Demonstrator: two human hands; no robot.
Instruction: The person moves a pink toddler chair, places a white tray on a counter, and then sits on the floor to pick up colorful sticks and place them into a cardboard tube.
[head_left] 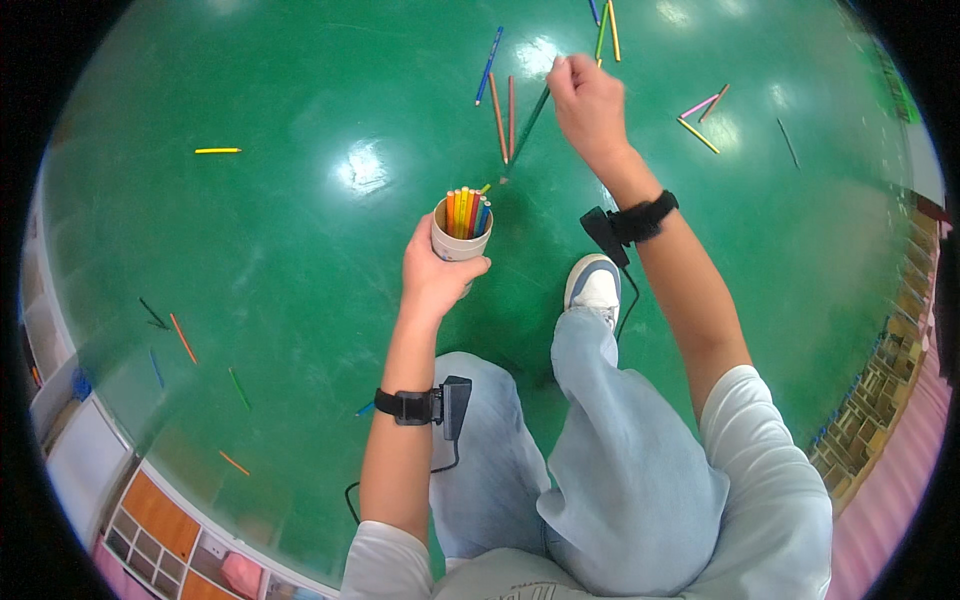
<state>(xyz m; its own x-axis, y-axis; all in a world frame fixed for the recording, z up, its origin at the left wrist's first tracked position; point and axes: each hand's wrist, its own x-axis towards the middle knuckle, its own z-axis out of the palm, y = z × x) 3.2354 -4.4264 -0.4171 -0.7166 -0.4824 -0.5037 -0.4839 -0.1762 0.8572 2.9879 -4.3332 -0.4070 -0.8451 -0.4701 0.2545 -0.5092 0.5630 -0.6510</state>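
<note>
My left hand (436, 277) is wrapped round a pale cylindrical cup (460, 247). Several coloured pencils (465, 212) stand in it, among them yellow, orange, red and blue ones. Farther off and to the right, the closed fingers of my right hand (592, 108) pinch a dark green pencil (530, 125) by its upper end. It slants down to the left, its lower end near the floor. Close beside it lie two brownish-red pencils (498, 118), and a blue pencil (489, 66) is just beyond them.
The green floor (300, 250) carries more scattered pencils: a yellow one (218, 150) at left, an orange one (183, 338) lower left, a pink one (698, 106) at right. Shelving (150, 520) stands lower left, wooden blocks (880, 385) at right. My shoe (594, 285) is near the middle.
</note>
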